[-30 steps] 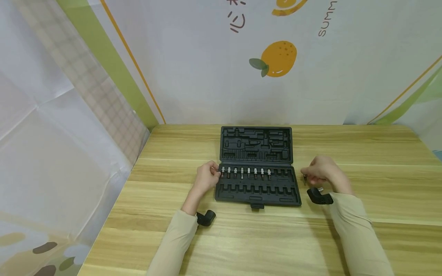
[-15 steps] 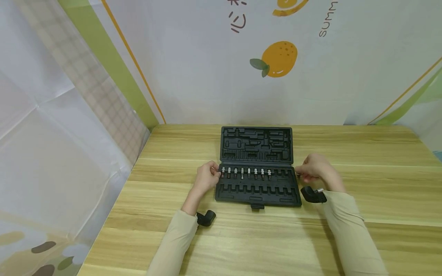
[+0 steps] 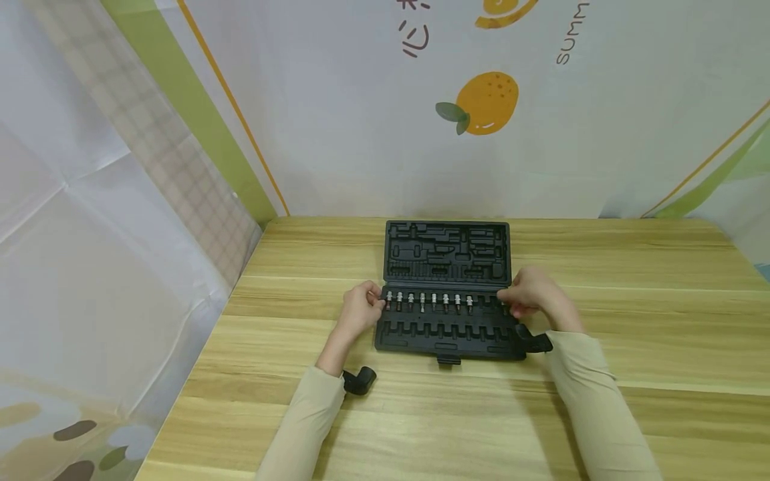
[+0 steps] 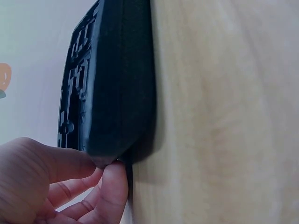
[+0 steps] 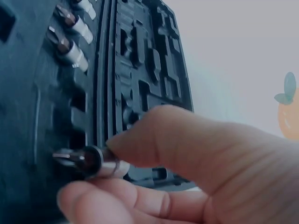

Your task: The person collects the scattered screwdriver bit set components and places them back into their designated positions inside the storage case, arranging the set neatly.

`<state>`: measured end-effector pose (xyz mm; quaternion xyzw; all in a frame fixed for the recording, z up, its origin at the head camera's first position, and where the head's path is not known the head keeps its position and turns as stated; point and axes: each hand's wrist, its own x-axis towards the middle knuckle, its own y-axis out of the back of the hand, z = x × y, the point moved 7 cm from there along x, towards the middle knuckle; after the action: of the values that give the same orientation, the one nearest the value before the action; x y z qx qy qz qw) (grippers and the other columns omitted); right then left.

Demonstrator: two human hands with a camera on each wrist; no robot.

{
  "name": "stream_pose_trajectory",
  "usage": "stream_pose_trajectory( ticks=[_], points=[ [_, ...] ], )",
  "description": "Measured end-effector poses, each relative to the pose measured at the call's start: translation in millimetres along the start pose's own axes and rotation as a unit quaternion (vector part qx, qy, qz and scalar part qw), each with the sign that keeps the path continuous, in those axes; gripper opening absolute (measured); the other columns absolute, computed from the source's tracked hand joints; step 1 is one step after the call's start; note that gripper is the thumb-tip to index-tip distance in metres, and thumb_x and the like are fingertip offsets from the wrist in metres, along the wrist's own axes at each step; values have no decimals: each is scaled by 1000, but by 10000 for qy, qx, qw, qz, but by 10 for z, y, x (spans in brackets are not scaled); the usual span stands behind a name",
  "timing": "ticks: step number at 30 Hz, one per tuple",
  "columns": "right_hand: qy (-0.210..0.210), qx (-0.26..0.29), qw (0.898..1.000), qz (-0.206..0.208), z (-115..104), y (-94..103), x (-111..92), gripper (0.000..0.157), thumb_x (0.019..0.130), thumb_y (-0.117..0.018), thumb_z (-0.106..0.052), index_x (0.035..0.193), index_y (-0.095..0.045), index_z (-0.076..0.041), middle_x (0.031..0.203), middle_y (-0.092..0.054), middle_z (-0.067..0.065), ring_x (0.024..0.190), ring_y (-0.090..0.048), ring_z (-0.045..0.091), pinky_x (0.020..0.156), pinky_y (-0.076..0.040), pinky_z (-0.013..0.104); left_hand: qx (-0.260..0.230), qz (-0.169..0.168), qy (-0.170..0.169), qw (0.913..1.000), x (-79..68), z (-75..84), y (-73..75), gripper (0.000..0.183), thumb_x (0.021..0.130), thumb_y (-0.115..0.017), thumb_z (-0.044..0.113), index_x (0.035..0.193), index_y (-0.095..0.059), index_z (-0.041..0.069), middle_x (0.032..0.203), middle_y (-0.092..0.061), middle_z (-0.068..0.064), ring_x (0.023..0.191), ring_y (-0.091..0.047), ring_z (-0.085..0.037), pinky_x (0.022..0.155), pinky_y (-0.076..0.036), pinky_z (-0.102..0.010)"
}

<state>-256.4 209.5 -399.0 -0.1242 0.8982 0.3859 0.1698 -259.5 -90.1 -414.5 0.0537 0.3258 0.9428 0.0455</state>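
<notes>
A black tool case (image 3: 457,318) lies open on the table, its lower tray nearer the person. Several silver bit sockets (image 3: 434,300) fill the left and middle slots of the tray's upper row. At the case's left side, my left hand (image 3: 361,308) pinches the edge near the hinge between thumb and fingers. My right hand (image 3: 532,294) is over the right end of the upper row, holding another bit socket (image 5: 106,165) between thumb and fingers. In the right wrist view its cross-shaped tip points toward the tray, close over the slots, with bare slots between it and the seated ones.
The upright lid (image 3: 446,252) has moulded recesses and stands at the back of the case. Below the filled row runs a second row of bare slots (image 3: 452,330). The wooden table (image 3: 445,421) meets a printed cloth (image 3: 361,133) behind.
My right hand has moved left with the bit socket, from the table beside the case to over the tray's right end. My left hand stays at the case's edge.
</notes>
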Motion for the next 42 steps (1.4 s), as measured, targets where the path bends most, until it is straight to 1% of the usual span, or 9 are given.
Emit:
stream_pose_trajectory(
  ticks=[5, 9, 14, 19, 22, 30, 33, 38, 42],
  points=[
    [33, 92, 10000, -21, -49, -51, 25, 27, 87, -61, -10, 64, -61, 3, 45, -55, 0, 41, -55, 8, 43, -46, 22, 65, 65, -69, 9999, 3, 6, 3, 5, 82, -62, -5, 85, -60, -4, 65, -61, -10, 51, -50, -12, 45, -41, -21],
    [38, -3, 10000, -41, -98, -86, 35, 27, 88, -62, -11, 65, -61, 3, 46, -55, 0, 41, -54, 8, 43, -44, 22, 71, 73, -75, 9999, 1, 3, 3, 5, 82, -62, -6, 86, -59, -4, 65, -60, -10, 51, -50, -12, 45, -41, -22],
    [147, 13, 9999, -39, -167, -131, 55, 27, 86, -62, -9, 63, -61, 3, 45, -54, 0, 39, -53, 7, 42, -45, 21, 52, 51, -67, 10000, 1, 1, -2, 5, 82, -61, -6, 86, -59, -5, 64, -59, -9, 49, -49, -11, 43, -43, -22],
    [87, 74, 9999, -37, -199, -170, 91, 26, 85, -63, -9, 63, -62, 3, 44, -54, 0, 39, -53, 7, 42, -46, 21, 57, 60, -55, 10000, 3, 3, 2, 5, 82, -61, -6, 86, -59, -5, 64, -59, -10, 48, -49, -11, 43, -43, -22],
    [15, -6, 10000, -43, -210, -185, 113, 26, 86, -64, -10, 62, -62, 1, 45, -54, 0, 40, -53, 8, 42, -45, 21, 51, 29, -62, 10000, 2, 6, 1, 5, 82, -61, -6, 86, -59, -5, 65, -60, -10, 48, -50, -11, 43, -43, -23],
    [-81, -317, 9994, -58, -229, -212, 151, 34, 86, -63, -12, 53, -56, -6, 45, -55, 1, 41, -55, 10, 41, -42, 21, -5, -50, -43, 10000, -4, 16, 2, 4, 83, -60, -6, 87, -59, -5, 65, -59, -10, 47, -51, -11, 43, -45, -24],
    [-146, -338, 9993, -91, -226, -228, 164, 35, 86, -64, -12, 53, -55, -7, 45, -55, 0, 40, -55, 9, 41, -43, 21, -63, -70, -47, 9999, -6, 24, 0, 5, 84, -60, -6, 88, -58, -6, 65, -59, -11, 45, -51, -10, 42, -46, -24],
    [-143, -482, 9986, -182, -234, -238, 170, 34, 86, -63, -11, 53, -56, -7, 44, -54, 0, 40, -53, 8, 42, -42, 20, -73, -66, -57, 9999, -9, 30, 4, 5, 84, -59, -6, 88, -58, -6, 65, -59, -11, 44, -51, -10, 41, -46, -24],
    [-148, -375, 9988, -265, -233, -236, 164, 34, 86, -63, -8, 53, -55, -7, 44, -53, 0, 40, -53, 8, 42, -42, 20, -74, -86, -32, 9999, -5, 24, 3, 5, 84, -59, -6, 88, -58, -6, 65, -59, -11, 44, -51, -10, 41, -46, -24]
  ],
)
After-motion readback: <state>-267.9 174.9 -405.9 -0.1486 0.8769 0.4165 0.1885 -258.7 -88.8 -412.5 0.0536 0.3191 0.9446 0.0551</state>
